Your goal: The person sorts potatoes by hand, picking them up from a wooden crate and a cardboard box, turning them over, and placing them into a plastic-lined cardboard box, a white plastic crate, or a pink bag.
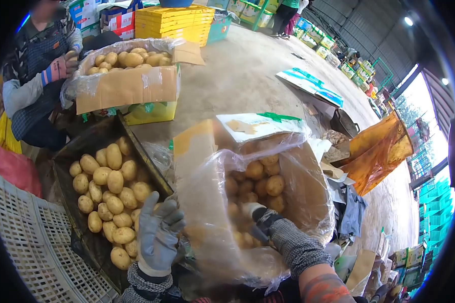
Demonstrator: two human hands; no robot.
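My grey-gloved left hand (159, 235) open, empty, beside smooth oval tan potatoes (115, 182), my blurred right hand (257, 216), grasp unclear, inside a plastic-lined brown cardboard box (304, 184)

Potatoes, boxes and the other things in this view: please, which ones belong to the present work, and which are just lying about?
In the work:
left hand, gloved, by the dark tray
right hand, gloved, inside the plastic-lined box
potatoes in both

Apparently just lying about:
turquoise-and-white board
grey cloth
yellow stack
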